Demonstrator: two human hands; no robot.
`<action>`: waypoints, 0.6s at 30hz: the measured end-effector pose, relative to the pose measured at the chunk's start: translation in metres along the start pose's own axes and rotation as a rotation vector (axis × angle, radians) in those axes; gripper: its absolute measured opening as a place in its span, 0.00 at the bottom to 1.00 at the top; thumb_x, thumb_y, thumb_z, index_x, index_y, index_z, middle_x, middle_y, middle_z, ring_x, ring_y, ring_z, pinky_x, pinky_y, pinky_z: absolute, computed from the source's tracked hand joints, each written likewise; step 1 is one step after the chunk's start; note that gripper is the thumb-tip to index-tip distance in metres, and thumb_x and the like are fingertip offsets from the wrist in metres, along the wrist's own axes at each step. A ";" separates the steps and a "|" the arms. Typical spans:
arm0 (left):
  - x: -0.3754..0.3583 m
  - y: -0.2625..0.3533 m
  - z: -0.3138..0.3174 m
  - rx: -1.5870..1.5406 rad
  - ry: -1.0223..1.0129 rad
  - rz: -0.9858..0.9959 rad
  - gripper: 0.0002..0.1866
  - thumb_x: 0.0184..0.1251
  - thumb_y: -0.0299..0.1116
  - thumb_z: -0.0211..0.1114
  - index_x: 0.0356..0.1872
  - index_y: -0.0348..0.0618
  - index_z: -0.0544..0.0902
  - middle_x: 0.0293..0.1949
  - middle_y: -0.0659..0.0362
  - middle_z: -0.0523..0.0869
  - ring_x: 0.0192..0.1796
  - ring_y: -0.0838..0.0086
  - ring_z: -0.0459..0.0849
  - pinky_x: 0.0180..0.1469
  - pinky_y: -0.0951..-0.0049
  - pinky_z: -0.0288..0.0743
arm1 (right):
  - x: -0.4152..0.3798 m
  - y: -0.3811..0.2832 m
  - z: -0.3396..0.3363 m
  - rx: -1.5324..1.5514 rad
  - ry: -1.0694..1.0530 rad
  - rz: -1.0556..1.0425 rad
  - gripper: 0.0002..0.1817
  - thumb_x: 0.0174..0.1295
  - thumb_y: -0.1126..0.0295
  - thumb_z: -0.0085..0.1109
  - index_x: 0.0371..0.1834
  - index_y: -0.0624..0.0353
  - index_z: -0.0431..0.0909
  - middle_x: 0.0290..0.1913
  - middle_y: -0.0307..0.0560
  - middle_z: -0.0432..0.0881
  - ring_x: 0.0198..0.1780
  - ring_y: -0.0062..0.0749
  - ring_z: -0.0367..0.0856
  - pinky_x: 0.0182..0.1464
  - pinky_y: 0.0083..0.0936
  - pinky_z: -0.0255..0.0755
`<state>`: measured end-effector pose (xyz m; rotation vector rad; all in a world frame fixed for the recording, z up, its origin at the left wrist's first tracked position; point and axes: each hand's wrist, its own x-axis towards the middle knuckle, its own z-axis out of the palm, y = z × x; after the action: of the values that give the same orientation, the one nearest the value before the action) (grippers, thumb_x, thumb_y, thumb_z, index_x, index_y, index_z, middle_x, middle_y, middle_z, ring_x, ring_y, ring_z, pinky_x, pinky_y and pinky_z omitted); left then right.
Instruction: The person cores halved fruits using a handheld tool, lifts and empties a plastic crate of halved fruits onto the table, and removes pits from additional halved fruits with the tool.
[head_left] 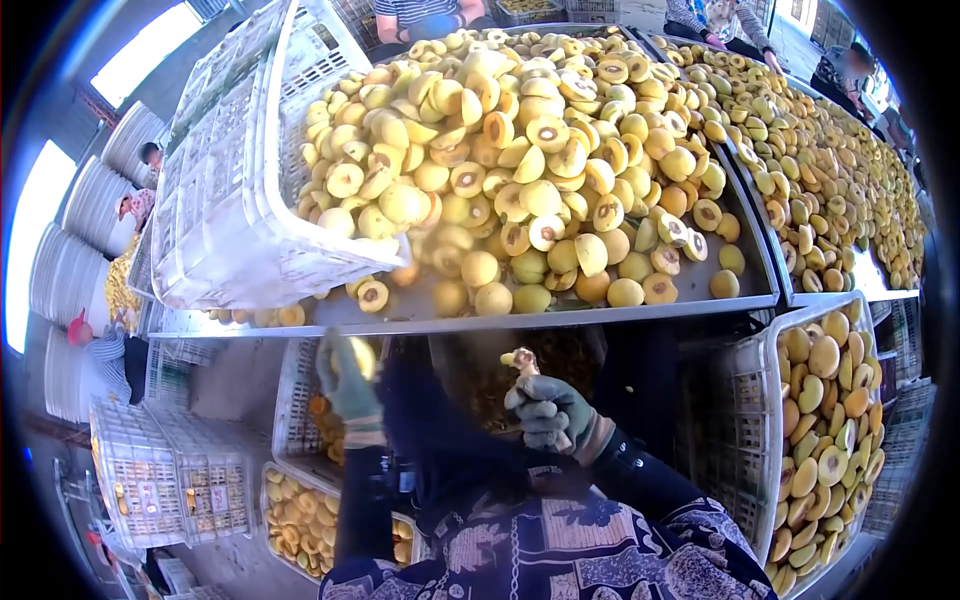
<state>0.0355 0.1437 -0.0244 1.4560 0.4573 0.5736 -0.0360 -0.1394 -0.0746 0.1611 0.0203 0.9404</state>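
Note:
My right hand [556, 416], in a grey-green glove, is closed around the pale handle of a small pitting tool [526, 371]. A brownish bit of fruit clings to the tool's tip. My left hand [352, 385], gloved alike and smeared by motion, is below the table's front edge with a yellow stone-fruit half [363, 357] at its fingers. Ahead of both hands, a big heap of halved yellow stone fruit [540, 200] covers the metal table [560, 322]; some halves show brown pit centres. Beneath my hands, a dark container [470, 380] stands between my legs.
A white plastic crate [215, 215] lies tipped on the table's left, its opening toward the heap. Fruit-filled crates stand right [775, 400] and lower left [268, 500]. More fruit covers a second table [880, 293]. Several people sit around, one in a striped top [405, 12] across the table.

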 end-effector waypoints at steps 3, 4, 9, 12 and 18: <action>0.046 -0.025 -0.045 0.926 0.000 0.608 0.23 0.63 0.43 0.68 0.53 0.39 0.79 0.41 0.52 0.85 0.44 0.59 0.83 0.52 0.58 0.76 | 0.010 -0.024 -0.027 -0.029 0.421 -0.034 0.15 0.71 0.58 0.48 0.40 0.59 0.75 0.19 0.31 0.74 0.14 0.17 0.68 0.19 0.16 0.66; 0.048 -0.024 -0.040 0.962 -0.075 0.598 0.22 0.62 0.43 0.68 0.52 0.40 0.80 0.42 0.51 0.85 0.44 0.58 0.83 0.51 0.59 0.76 | 0.013 -0.030 -0.027 -0.078 0.518 -0.036 0.13 0.70 0.58 0.50 0.39 0.57 0.74 0.19 0.32 0.74 0.14 0.17 0.68 0.18 0.17 0.65; 0.035 -0.020 0.046 0.995 -0.498 0.652 0.24 0.55 0.49 0.69 0.47 0.44 0.83 0.43 0.48 0.85 0.45 0.53 0.84 0.49 0.59 0.77 | 0.030 -0.013 0.020 -0.924 0.870 -0.069 0.10 0.64 0.61 0.59 0.37 0.55 0.74 0.22 0.36 0.76 0.21 0.20 0.74 0.21 0.20 0.69; 0.040 -0.036 0.105 1.115 -0.719 0.364 0.27 0.54 0.48 0.71 0.51 0.41 0.80 0.44 0.44 0.86 0.48 0.55 0.85 0.51 0.62 0.77 | 0.023 -0.011 0.030 -0.952 0.872 -0.095 0.09 0.63 0.62 0.61 0.37 0.54 0.74 0.23 0.36 0.75 0.24 0.22 0.76 0.23 0.21 0.70; 0.042 -0.020 0.136 1.196 -0.822 0.186 0.30 0.51 0.53 0.70 0.51 0.41 0.81 0.47 0.45 0.85 0.50 0.56 0.84 0.54 0.62 0.76 | 0.003 -0.006 0.031 -0.874 0.929 -0.141 0.08 0.63 0.64 0.60 0.36 0.52 0.73 0.20 0.35 0.73 0.18 0.20 0.71 0.19 0.21 0.65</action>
<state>0.1537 0.0627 -0.0327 2.7010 -0.0574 -0.2961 -0.0268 -0.1448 -0.0449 -1.0783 0.4629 0.7411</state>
